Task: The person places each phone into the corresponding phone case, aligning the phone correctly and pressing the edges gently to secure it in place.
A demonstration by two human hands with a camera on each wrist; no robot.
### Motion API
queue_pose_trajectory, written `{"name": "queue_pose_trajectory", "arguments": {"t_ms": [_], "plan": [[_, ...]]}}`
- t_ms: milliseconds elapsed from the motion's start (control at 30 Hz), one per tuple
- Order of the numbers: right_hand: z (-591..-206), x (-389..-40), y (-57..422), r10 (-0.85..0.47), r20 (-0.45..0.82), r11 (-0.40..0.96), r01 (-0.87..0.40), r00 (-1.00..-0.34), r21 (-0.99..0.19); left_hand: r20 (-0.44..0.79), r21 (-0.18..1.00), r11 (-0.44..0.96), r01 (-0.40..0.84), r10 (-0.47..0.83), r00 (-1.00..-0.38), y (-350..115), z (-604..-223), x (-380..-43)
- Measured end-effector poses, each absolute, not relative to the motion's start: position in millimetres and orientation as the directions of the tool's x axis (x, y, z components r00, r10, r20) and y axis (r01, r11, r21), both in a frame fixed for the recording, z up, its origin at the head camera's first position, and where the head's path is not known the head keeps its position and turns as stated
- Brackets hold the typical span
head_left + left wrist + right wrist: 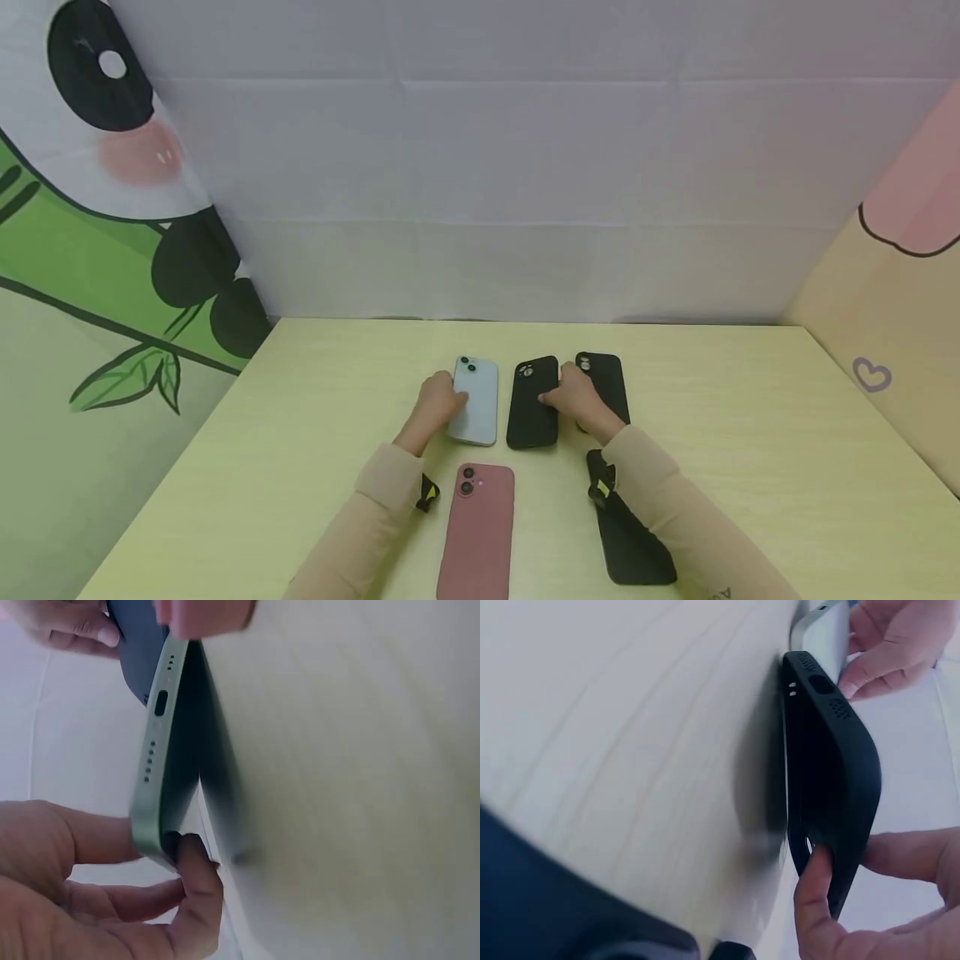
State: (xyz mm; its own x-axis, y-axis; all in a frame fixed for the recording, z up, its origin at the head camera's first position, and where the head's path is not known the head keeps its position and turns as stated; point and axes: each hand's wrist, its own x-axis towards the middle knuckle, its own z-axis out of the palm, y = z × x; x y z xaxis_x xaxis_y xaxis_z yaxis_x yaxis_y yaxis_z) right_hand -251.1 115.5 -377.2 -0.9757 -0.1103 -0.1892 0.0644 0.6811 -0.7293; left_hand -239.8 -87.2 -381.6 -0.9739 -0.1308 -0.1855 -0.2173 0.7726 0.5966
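My left hand (437,403) pinches a pale blue smartphone (480,417) by its left edge, thumb on the back and fingers curled beneath. From the left wrist view, the charging port and speaker holes show along the phone's end, and its gripped side is tilted up off the table. A black phone case (531,421) lies just right of it, camera cutout at the far end. Its right edge is held between the thumb and fingers of my right hand (579,398). Seen from the right wrist, this case (859,769) is hollow, and its held side is raised.
Another black phone case (606,379) lies beyond my right hand, partly covered by it. Closer in, a pink phone (477,533) lies between my forearms. A black phone or case (630,542) sits partly under my right sleeve. The pale table (225,500) meets a white backdrop behind.
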Motion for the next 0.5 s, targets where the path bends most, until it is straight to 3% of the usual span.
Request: {"name": "queue_pose_trajectory", "arguments": {"t_ms": [300, 500], "plan": [[-377.8, -253.5, 123.1, -0.126, -0.299, 0.392, 0.23, -0.946, -0.891, -0.243, 0.721, 0.636, -0.276, -0.14, -0.96, -95.8, -382.7, -242.2], [-380.4, -253.5, 129.0, -0.14, -0.304, 0.313, 0.249, -0.942, -0.916, -0.272, 0.768, 0.568, -0.297, -0.13, -0.953, -99.0, -385.2, -242.8]]}}
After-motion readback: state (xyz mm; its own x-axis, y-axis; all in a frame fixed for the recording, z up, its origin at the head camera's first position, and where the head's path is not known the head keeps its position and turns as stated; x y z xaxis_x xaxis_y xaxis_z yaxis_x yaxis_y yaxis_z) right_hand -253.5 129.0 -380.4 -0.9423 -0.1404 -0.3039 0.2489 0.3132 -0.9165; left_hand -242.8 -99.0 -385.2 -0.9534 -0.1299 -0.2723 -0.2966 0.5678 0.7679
